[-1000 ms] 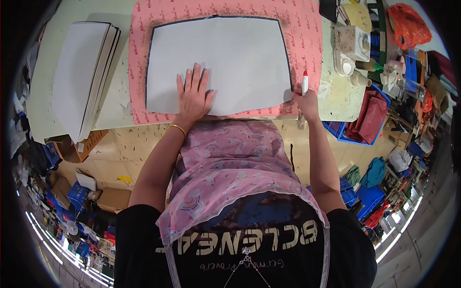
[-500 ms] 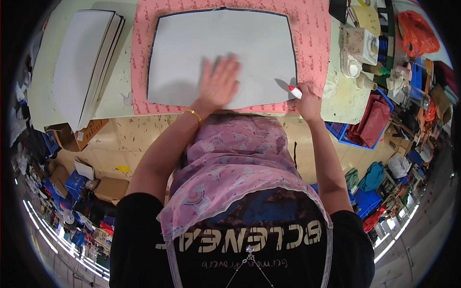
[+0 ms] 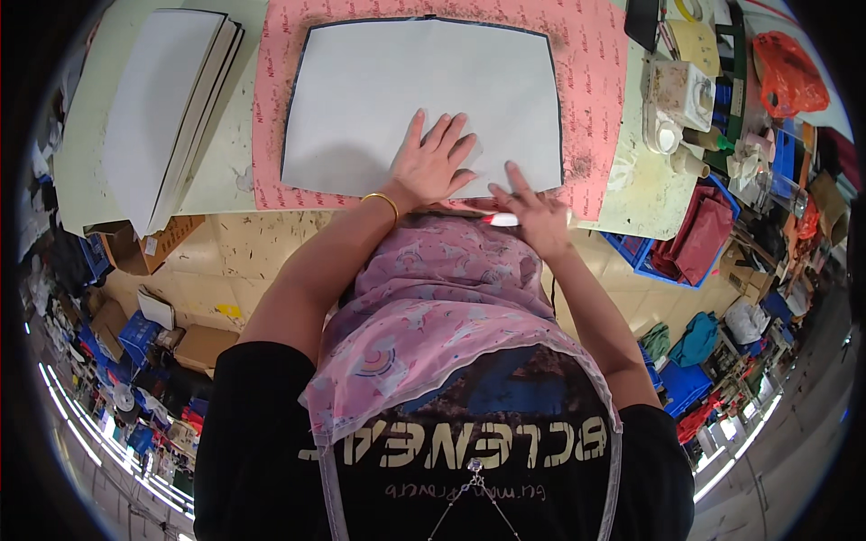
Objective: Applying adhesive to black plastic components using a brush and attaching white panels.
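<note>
A large white sheet (image 3: 379, 81) with a thin dark border lies flat on a pink printed mat. My left hand (image 3: 435, 164) rests on its near part, open, with the fingers spread. At the sheet's near edge, right of centre, is my right hand (image 3: 539, 221), its fore fingers reaching onto the white surface. It holds a slim white pen-like tube (image 3: 507, 220) with a red tip, which points left under the fingers. Part of the tube is hidden by the hand, so its exact kind is unclear.
The pink mat (image 3: 595, 99) covers the middle of a pale green table (image 3: 81, 194). White boards (image 3: 162, 99) are stacked at the left. A stained white container (image 3: 683, 95) and cups stand at the right. Below them is a blue crate (image 3: 713, 236) holding dark red material.
My right hand has moved left and nearer to me with the tube, whose red tip now points left. My left hand has shifted slightly right and lies flat instead of blurred.
</note>
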A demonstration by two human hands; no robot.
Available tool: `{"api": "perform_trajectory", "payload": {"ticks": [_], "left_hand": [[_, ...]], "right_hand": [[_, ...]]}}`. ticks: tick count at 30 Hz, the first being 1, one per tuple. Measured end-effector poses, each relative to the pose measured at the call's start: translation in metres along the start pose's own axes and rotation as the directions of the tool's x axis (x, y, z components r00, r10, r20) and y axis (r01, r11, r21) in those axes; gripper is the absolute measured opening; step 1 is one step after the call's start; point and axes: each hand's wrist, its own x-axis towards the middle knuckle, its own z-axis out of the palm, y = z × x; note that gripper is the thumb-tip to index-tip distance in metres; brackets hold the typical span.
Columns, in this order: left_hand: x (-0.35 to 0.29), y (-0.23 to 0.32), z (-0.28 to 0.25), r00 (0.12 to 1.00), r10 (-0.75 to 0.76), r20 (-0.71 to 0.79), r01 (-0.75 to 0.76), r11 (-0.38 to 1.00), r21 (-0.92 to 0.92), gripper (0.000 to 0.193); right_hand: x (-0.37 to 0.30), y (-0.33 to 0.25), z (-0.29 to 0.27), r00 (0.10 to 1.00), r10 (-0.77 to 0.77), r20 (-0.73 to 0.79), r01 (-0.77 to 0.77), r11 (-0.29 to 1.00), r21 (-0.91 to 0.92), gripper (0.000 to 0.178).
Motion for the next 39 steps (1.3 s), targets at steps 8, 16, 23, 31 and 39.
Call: {"api": "perform_trajectory", "payload": {"ticks": [8,16,23,31,39], "left_hand": [[-0.075,-0.077,-0.008,0.992,-0.059,-0.108,0.064,0.997,0.045,0.080],[-0.123,-0.107,-0.019,0.775,-0.602,-0.191,0.606,0.794,-0.041,0.071],[-0.099,-0.072,-0.046,0.880,-0.451,-0.151,0.464,0.883,0.067,0.046],[-0.117,-0.084,-0.036,0.876,-0.407,-0.259,0.411,0.911,-0.039,0.040],[-0.115,-0.093,-0.032,0.858,-0.476,-0.195,0.447,0.877,-0.177,0.037]], "right_hand": [[-0.037,0.044,-0.007,0.962,0.207,0.176,-0.204,0.978,-0.033,0.059],[0.006,0.068,-0.048,0.851,0.292,0.437,-0.439,0.852,0.286,0.036],[0.214,-0.026,-0.117,0.803,0.562,0.198,-0.415,0.289,0.863,0.020],[0.303,-0.188,-0.061,0.935,-0.239,0.261,-0.183,0.305,0.935,0.027],[0.317,-0.207,-0.038,0.815,-0.579,-0.012,0.205,0.269,0.941,0.037]]}}
